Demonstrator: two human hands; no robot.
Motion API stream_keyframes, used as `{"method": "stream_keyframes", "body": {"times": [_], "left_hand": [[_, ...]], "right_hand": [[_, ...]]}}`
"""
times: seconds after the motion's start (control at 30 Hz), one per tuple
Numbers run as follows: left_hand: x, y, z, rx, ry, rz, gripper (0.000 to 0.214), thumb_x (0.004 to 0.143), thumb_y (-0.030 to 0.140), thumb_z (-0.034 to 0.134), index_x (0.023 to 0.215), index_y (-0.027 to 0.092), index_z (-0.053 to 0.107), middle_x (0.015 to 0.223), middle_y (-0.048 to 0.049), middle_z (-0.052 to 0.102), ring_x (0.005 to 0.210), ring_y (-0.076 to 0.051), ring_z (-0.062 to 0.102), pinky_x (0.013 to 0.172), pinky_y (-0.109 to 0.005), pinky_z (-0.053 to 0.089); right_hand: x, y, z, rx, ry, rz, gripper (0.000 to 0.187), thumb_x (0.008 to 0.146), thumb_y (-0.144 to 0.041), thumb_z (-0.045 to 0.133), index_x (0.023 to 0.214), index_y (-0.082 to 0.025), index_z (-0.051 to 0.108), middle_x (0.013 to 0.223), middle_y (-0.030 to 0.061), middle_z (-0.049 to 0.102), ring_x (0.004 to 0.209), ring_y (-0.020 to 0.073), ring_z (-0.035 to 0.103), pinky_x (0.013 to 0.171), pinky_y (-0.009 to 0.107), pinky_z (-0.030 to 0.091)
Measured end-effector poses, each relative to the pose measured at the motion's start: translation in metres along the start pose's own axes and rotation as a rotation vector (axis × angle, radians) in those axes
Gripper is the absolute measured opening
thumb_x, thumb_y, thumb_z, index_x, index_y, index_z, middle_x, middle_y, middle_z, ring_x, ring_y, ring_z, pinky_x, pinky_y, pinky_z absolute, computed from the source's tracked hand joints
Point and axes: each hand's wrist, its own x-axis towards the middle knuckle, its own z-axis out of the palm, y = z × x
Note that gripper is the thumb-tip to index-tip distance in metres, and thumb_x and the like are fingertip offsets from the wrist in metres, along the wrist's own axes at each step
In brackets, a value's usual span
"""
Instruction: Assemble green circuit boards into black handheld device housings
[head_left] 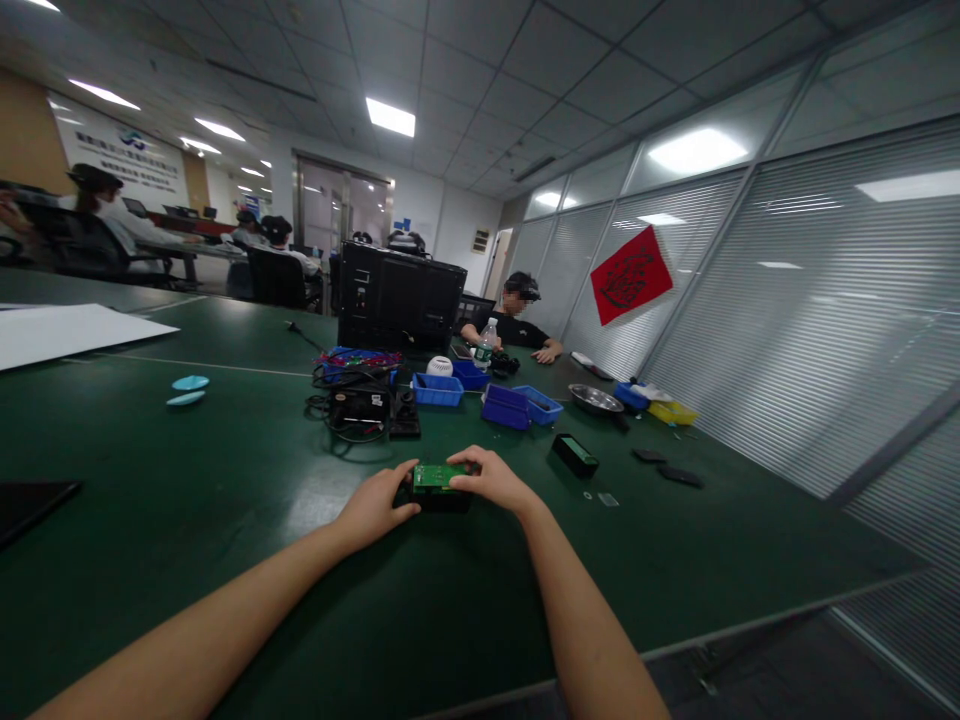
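A green circuit board (432, 478) lies on top of a black box (442, 502), right in front of me on the table. My left hand (377, 505) grips the left side of the box, its fingertips close to the board's left edge. Over the right end of the board, my right hand (491, 478) curls its thumb and fingers around the edge. Parts of the box and the board's right end are hidden behind my fingers. To the right stands a second black box (574, 455) with a green piece in it.
Blue bins (438, 390), a ball (439, 366), a black device with cables (360, 408) and a monitor (401, 295) stand beyond. A metal bowl (595, 399) and flat black pieces (680, 476) lie right. Across the table sits a person (517, 325).
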Motion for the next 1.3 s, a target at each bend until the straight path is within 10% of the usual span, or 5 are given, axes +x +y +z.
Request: {"method": "stream_keyframes", "body": {"times": [0.33, 0.5, 0.63, 1.0, 1.3], "left_hand": [[0.002, -0.005, 0.004, 0.007, 0.090, 0.052, 0.057, 0.069, 0.028, 0.057, 0.123, 0.021, 0.039, 0.109, -0.0065, 0.054, 0.099, -0.020, 0.051, 0.086, -0.030, 0.037], [0.004, -0.008, 0.003, 0.089, 0.182, -0.071, 0.014, 0.074, 0.027, 0.048, 0.085, 0.019, 0.053, 0.079, -0.0018, 0.054, 0.075, -0.017, 0.052, 0.068, -0.027, 0.038], [0.004, -0.003, 0.001, 0.087, 0.093, 0.018, 0.027, 0.081, 0.038, 0.040, 0.063, 0.020, 0.048, 0.063, 0.0007, 0.050, 0.066, -0.015, 0.049, 0.061, -0.026, 0.035], [-0.007, 0.008, -0.007, -0.077, 0.080, 0.224, 0.055, 0.067, 0.045, 0.061, 0.115, 0.023, 0.044, 0.124, -0.0083, 0.038, 0.109, -0.023, 0.043, 0.089, -0.035, 0.039], [-0.009, 0.015, -0.004, 0.025, 0.165, 0.200, 0.048, 0.071, 0.026, 0.053, 0.117, 0.022, 0.043, 0.125, -0.0073, 0.041, 0.113, -0.021, 0.043, 0.095, -0.033, 0.037]], "right_hand": [[0.001, 0.005, 0.002, 0.126, -0.041, 0.049, 0.028, 0.069, -0.027, 0.064, 0.093, -0.013, 0.064, 0.081, 0.0033, 0.061, 0.071, 0.0121, 0.054, 0.065, 0.024, 0.044], [0.001, 0.009, 0.008, 0.377, -0.220, 0.158, 0.032, 0.076, -0.039, 0.054, 0.095, -0.013, 0.058, 0.067, 0.0005, 0.058, 0.052, 0.0101, 0.055, 0.048, 0.023, 0.047], [0.002, 0.013, 0.013, 0.567, -0.299, 0.220, 0.034, 0.080, -0.042, 0.050, 0.098, -0.014, 0.049, 0.062, 0.0007, 0.057, 0.051, 0.0143, 0.060, 0.042, 0.025, 0.049], [0.002, 0.009, 0.030, 0.823, -0.415, 0.274, 0.071, 0.079, -0.028, 0.054, 0.133, -0.018, 0.009, 0.068, 0.0043, 0.064, 0.065, 0.0214, 0.065, 0.057, 0.035, 0.052], [0.007, 0.023, 0.031, 0.795, -0.325, 0.273, 0.064, 0.077, -0.027, 0.056, 0.129, -0.018, 0.020, 0.079, 0.0065, 0.065, 0.063, 0.0180, 0.065, 0.051, 0.027, 0.051]]}}
